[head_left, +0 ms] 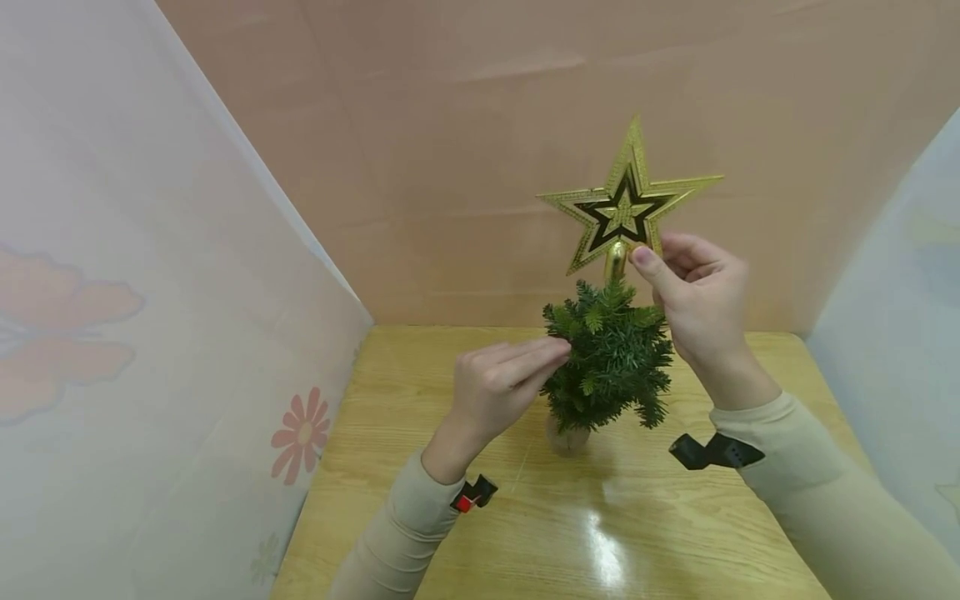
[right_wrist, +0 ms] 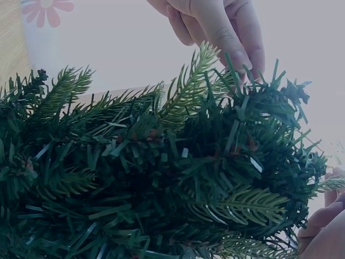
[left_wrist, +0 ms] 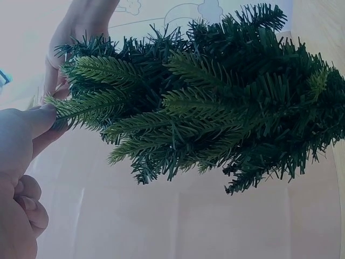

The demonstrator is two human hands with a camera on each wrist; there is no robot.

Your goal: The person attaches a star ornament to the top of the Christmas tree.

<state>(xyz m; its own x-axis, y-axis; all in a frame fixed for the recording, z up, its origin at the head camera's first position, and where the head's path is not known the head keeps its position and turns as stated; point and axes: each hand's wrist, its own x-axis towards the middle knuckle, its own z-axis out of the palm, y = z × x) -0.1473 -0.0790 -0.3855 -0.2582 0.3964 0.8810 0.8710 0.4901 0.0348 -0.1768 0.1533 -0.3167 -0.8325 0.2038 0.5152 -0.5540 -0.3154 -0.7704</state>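
A small artificial Christmas tree (head_left: 615,358) stands upright on the table, with a gold star tree topper (head_left: 624,208) at its top. My right hand (head_left: 705,304) pinches the star's lower right point between thumb and fingers. The star's tubular socket (head_left: 615,262) meets the uppermost needles; how far it sits over the tip is hidden. On the tree's left side, my left hand (head_left: 498,383) pinches the end of a green sprig (left_wrist: 89,108), as the left wrist view shows. Dense needles (right_wrist: 135,156) fill most of the right wrist view.
Under the tree, its pale round base (head_left: 567,437) rests on the wooden table (head_left: 540,533). A brownish-pink backdrop (head_left: 420,167) rises behind. Pale panels flank both sides, the left panel (head_left: 187,275) printed with flowers. Each wrist carries a small black camera.
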